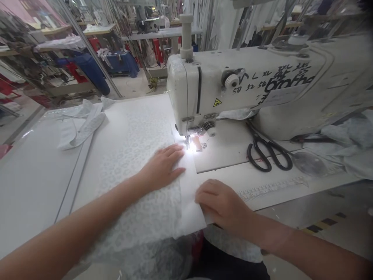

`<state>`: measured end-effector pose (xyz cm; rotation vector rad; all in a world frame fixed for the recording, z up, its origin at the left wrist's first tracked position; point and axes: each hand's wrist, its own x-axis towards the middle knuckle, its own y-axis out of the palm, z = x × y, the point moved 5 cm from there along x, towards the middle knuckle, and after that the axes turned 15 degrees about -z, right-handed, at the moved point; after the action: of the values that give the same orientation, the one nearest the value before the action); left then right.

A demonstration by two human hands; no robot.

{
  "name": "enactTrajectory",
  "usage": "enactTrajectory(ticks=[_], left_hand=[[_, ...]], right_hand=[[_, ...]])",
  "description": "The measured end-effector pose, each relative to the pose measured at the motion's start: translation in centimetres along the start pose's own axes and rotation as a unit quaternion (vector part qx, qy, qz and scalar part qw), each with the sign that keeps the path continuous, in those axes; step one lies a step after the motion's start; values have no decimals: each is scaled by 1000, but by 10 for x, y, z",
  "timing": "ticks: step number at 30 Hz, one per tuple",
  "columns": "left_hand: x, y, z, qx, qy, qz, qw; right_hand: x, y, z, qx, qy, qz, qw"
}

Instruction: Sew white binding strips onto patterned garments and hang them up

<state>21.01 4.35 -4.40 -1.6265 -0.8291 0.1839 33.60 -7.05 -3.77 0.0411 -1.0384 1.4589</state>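
Observation:
A pale fabric (125,155) with a faint spotted print lies across the sewing table and hangs over its front edge. Along its right side runs a plain white strip (189,210), leading up to the lit presser foot (188,143) of a sewing machine (182,93). My left hand (163,167) rests flat on the fabric, fingers stretched toward the foot and just left of it. Nearer the front edge, my right hand (223,202) has its fingers curled and pinched on the strip's right edge. The thumb of that hand is hidden.
Black-handled scissors (262,153) lie right of the needle, beyond a clear ruler (271,188). Crumpled fabric (349,140) is heaped at the far right. Fabric scraps (84,128) lie on the table's left part. Other worktables (163,34) stand behind.

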Motion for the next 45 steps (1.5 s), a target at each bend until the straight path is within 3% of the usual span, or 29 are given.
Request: enactTrajectory(ticks=[8,11,14,17,19,21,24,26,29,33,37,45], left_hand=[[42,1,41,13,3,-23,1000],[48,-7,42,41,6,-52,998],[18,-14,4,35,44,-34,998],[-46,-8,-62,-6,165,91,982],[-82,-4,-92,33,199,91,975],[-99,-3,-109,72,201,38,976],[-100,-7,-121,46,219,-43,974],[-96,-13,-128,-8,238,-76,968],[-100,-16,-137,-44,230,-81,969],[-119,-7,-149,-63,217,-59,972],[-126,5,-154,-93,198,-55,974],[-123,7,-160,-123,206,-57,969]], right_hand=[[41,6,-35,-38,-2,-12,999],[41,1,-33,-39,31,-23,998],[6,-15,-8,-26,15,-60,998],[-55,-23,19,21,-16,-68,997],[-90,-18,15,51,70,-71,994],[-113,-7,-3,84,213,-71,971],[-121,17,-23,189,363,-58,911],[-114,32,-21,304,392,-29,868],[-108,44,-5,412,414,4,812],[-123,39,13,414,470,-30,779],[-143,30,22,416,529,-26,739],[-155,21,30,385,570,-7,726]])
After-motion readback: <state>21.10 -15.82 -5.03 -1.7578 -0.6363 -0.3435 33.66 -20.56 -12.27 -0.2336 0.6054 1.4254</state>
